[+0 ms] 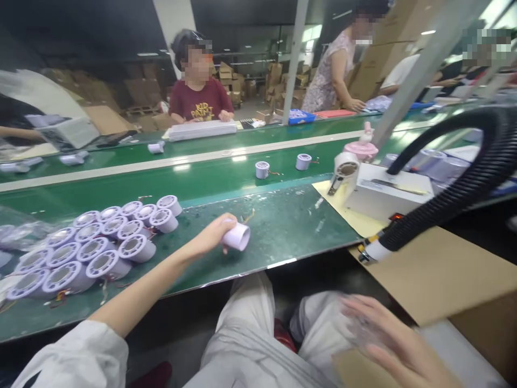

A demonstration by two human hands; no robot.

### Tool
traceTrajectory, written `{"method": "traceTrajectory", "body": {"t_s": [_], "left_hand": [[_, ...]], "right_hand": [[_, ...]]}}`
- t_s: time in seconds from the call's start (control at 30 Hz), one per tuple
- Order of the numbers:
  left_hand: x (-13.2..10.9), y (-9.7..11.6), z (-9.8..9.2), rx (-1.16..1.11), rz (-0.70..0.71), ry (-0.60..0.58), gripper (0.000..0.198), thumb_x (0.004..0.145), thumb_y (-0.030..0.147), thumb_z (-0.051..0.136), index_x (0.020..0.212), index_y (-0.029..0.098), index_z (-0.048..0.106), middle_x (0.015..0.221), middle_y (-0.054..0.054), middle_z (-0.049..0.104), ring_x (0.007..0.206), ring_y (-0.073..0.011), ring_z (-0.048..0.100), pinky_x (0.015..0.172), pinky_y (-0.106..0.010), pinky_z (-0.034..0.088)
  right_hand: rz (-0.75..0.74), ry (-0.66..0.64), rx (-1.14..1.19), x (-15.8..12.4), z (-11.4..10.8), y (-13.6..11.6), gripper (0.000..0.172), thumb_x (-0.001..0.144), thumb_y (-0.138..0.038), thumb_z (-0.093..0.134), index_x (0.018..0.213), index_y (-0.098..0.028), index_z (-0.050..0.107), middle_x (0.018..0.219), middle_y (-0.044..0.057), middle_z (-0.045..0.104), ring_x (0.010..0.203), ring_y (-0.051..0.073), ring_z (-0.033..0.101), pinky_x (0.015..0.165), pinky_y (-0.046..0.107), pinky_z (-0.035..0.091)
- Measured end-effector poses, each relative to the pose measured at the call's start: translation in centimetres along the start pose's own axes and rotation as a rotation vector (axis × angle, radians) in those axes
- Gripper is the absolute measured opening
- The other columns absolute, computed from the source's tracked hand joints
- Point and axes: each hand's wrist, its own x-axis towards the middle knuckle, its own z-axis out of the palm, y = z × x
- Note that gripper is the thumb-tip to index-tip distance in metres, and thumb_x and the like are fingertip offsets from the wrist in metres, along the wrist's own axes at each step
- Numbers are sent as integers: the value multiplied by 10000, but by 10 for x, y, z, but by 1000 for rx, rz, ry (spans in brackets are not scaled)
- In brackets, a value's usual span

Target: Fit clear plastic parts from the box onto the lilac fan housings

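Note:
My left hand point(212, 237) is stretched over the green workbench point(291, 226) and its fingers are closed round a short lilac cylinder part point(237, 236), held just above the bench. A cluster of several like lilac cylinders point(97, 245) with round metal openings lies to its left. My right hand point(385, 334) is low at the right, over my knee and the edge of a cardboard box point(452, 280). It is blurred by motion, with its fingers spread; something clear may be under it, but I cannot make it out.
A black corrugated hose point(460, 194) arcs over a white machine point(383, 191) on the right. Two more cylinders point(262, 169) ride on the green conveyor point(121, 183). Across the belt a person in a dark red shirt point(200, 102) and others stand at work.

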Motion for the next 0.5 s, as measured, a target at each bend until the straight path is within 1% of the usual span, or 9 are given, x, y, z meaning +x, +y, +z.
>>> {"method": "traceTrajectory", "body": {"t_s": [0.07,0.1,0.17,0.2,0.23,0.3,0.37,0.43,0.5], "left_hand": [[-10,20,33,-217,54,-227,373,896,385,288,1040,148,537,854,-75,658,625,-171,609,498,-267,458],[-14,29,47,-336,84,-342,331,875,352,338,1019,146,554,863,-68,655,622,-155,594,503,-254,449],[-20,44,68,-523,179,-520,249,830,289,447,980,145,585,914,-57,643,697,-143,583,593,-251,459],[-23,51,75,-557,247,-561,218,821,268,493,969,148,599,944,-52,635,761,-146,581,663,-259,463],[-25,56,80,-542,324,-566,192,825,261,530,962,155,613,968,-45,627,826,-154,578,735,-269,458],[-28,63,85,-469,454,-532,170,847,277,579,970,172,629,1004,-42,615,924,-172,564,843,-296,434],[-30,67,89,-404,505,-474,193,852,314,615,998,188,628,1031,-44,609,951,-180,558,868,-310,423],[-32,67,96,-374,513,-393,347,787,370,703,1075,202,607,1047,-48,602,943,-185,557,853,-316,434],[-33,65,105,-352,531,-306,580,673,445,787,1164,215,581,1023,-49,581,917,-192,553,825,-324,457]], "right_hand": [[-119,-39,-113,11,12,-22,449,908,-423,536,1353,-359,521,1317,107,511,1181,318,554,942,455,531],[-218,-11,-180,19,18,-32,473,903,-395,550,1369,-328,510,1303,122,508,1166,317,557,929,455,535],[-287,83,-350,35,27,-47,468,909,-304,540,1375,-282,508,1307,147,484,1155,319,536,899,466,535],[-282,107,-432,41,29,-52,465,896,-244,549,1359,-265,526,1315,157,474,1150,330,524,874,476,538],[-257,107,-495,45,29,-54,445,874,-186,563,1314,-254,569,1325,164,466,1144,341,514,844,479,542],[-189,34,-511,47,25,-53,352,819,-103,606,1138,-238,670,1335,155,465,1143,348,505,807,463,545],[-109,-61,-359,42,19,-51,192,788,-119,673,950,-218,697,1331,126,475,1132,316,525,828,432,535],[-20,-84,-131,36,15,-51,45,815,-214,688,856,-204,673,1284,96,507,1082,260,564,873,401,511],[67,-47,67,32,14,-51,158,886,-303,605,784,-192,654,1186,79,555,995,213,597,848,358,504]]}}
